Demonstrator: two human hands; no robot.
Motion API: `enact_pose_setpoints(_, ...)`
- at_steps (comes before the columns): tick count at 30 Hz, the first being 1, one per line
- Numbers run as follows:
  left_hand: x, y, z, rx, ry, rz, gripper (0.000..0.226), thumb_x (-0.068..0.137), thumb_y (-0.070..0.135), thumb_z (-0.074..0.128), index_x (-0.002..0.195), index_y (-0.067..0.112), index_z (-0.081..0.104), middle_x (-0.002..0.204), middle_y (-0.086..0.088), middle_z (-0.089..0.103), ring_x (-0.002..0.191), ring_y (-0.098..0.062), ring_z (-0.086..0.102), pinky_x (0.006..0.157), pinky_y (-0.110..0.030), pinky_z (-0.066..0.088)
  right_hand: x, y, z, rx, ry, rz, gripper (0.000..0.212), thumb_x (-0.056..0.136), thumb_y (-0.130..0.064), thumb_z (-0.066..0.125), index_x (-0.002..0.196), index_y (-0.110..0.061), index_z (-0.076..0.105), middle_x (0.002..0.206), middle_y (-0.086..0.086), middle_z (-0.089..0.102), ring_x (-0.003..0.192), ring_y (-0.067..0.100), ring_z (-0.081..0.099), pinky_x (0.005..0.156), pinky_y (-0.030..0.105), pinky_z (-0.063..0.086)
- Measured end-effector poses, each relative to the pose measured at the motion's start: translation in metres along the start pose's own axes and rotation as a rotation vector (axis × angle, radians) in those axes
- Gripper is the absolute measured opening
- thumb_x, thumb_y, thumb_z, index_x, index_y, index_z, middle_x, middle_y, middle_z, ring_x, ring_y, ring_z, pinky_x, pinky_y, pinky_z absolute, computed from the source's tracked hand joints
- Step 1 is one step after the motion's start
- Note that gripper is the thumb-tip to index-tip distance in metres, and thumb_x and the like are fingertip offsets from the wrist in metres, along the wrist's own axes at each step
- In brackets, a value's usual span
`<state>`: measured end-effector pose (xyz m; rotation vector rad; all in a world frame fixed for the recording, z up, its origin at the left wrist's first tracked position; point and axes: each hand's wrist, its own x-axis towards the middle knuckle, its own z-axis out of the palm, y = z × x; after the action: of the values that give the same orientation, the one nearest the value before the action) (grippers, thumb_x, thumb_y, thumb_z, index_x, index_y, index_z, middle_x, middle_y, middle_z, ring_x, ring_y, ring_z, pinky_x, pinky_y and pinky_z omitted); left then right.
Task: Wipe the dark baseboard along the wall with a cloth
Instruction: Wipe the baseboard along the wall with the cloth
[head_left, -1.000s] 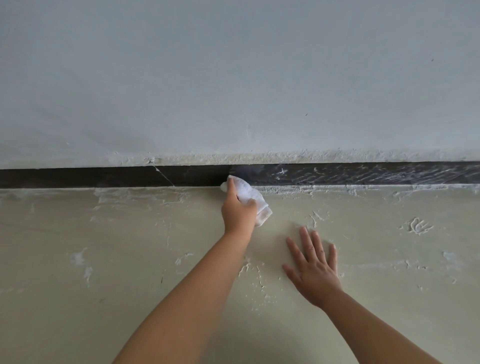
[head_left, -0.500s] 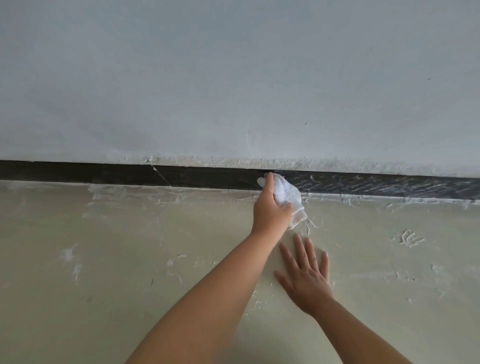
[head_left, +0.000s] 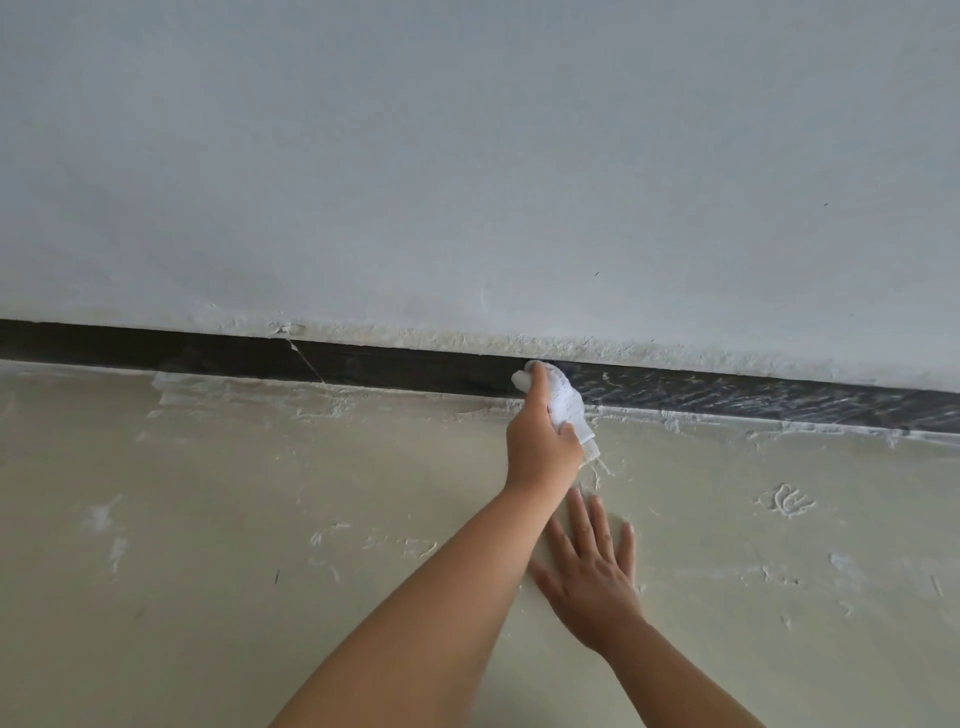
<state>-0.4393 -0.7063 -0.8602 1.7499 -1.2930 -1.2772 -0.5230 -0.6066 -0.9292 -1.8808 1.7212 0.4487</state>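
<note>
There is one baseboard (head_left: 405, 370), one cloth (head_left: 566, 400) and two hands, with no container anywhere; to the left of the left hand (head_left: 540, 447) the baseboard is dark and mostly clean, with one thin pale scratch across it; the left hand is closed around the white cloth, its one extended finger pressing the bunched top of the cloth against the baseboard, while the loose end of the cloth comes out under the hand on its right side; below and a little to the right of it, the right hand (head_left: 592, 577) lies flat and wide open on the pale floor (head_left: 208, 519), holding nothing; to the right of both hands the baseboard is covered with white streaks; the grey wall (head_left: 467, 156) rises beyond the hands.
</note>
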Motion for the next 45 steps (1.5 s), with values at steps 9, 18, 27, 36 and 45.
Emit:
enact_pose_setpoints(9, -0.017, -0.007, -0.024, 0.093, -0.081, 0.093, 0.069, 0.085, -0.005, 0.042, 0.143, 0.024, 0.019, 0.111, -0.029, 0.055, 0.098, -0.039, 0.054, 0.072, -0.023, 0.038, 0.001, 0.001, 0.001, 0.018, 0.004, -0.001, 0.066, 0.093, -0.056, 0.019, 0.141, -0.029, -0.018, 0.137, -0.009, -0.04, 0.119, 0.013, -0.043, 0.102, 0.04, -0.027)
enact_pose_setpoints(18, 0.016, -0.048, -0.136, -0.071, 0.65, -0.172, 0.065, 0.086, 0.003, 0.044, 0.143, 0.026, 0.022, 0.119, -0.01, 0.054, 0.108, -0.026, 0.05, 0.068, -0.01, 0.026, -0.007, -0.006, 0.0, 0.032, 0.054, 0.019, 0.12, 0.032, -0.072, -0.048, 0.142, -0.038, -0.01, 0.131, -0.012, -0.042, 0.121, 0.01, -0.04, 0.109, 0.04, -0.018)
enact_pose_setpoints(27, 0.043, -0.059, -0.152, -0.141, 0.639, -0.286, 0.069, 0.084, -0.007, 0.037, 0.143, 0.025, 0.021, 0.135, -0.012, 0.042, 0.115, -0.023, 0.046, 0.072, -0.008, 0.029, -0.007, -0.008, -0.005, 0.029, -0.044, 0.045, 0.121, 0.032, -0.074, -0.046, 0.142, -0.036, -0.013, 0.128, -0.011, -0.047, 0.119, 0.01, -0.043, 0.108, 0.038, -0.02)
enact_pose_setpoints(36, 0.016, -0.047, -0.085, -0.047, 0.224, -0.136, 0.069, 0.083, -0.006, 0.035, 0.144, 0.024, 0.022, 0.101, -0.011, 0.058, 0.087, -0.021, 0.055, 0.058, -0.012, 0.032, -0.007, -0.012, -0.004, -0.019, -0.058, 0.097, 0.119, 0.033, -0.073, -0.047, 0.141, -0.039, -0.011, 0.127, -0.013, -0.047, 0.118, 0.009, -0.044, 0.109, 0.04, -0.017)
enact_pose_setpoints(45, 0.015, -0.058, -0.115, -0.178, 0.542, -0.276, 0.068, 0.087, -0.007, 0.033, 0.145, 0.022, 0.014, 0.137, -0.016, 0.04, 0.114, -0.024, 0.046, 0.063, 0.001, 0.027, -0.007, -0.013, -0.009, 0.007, -0.07, 0.071, 0.118, 0.033, -0.076, -0.044, 0.14, -0.038, -0.015, 0.127, -0.013, -0.046, 0.12, 0.008, -0.042, 0.108, 0.039, -0.019)
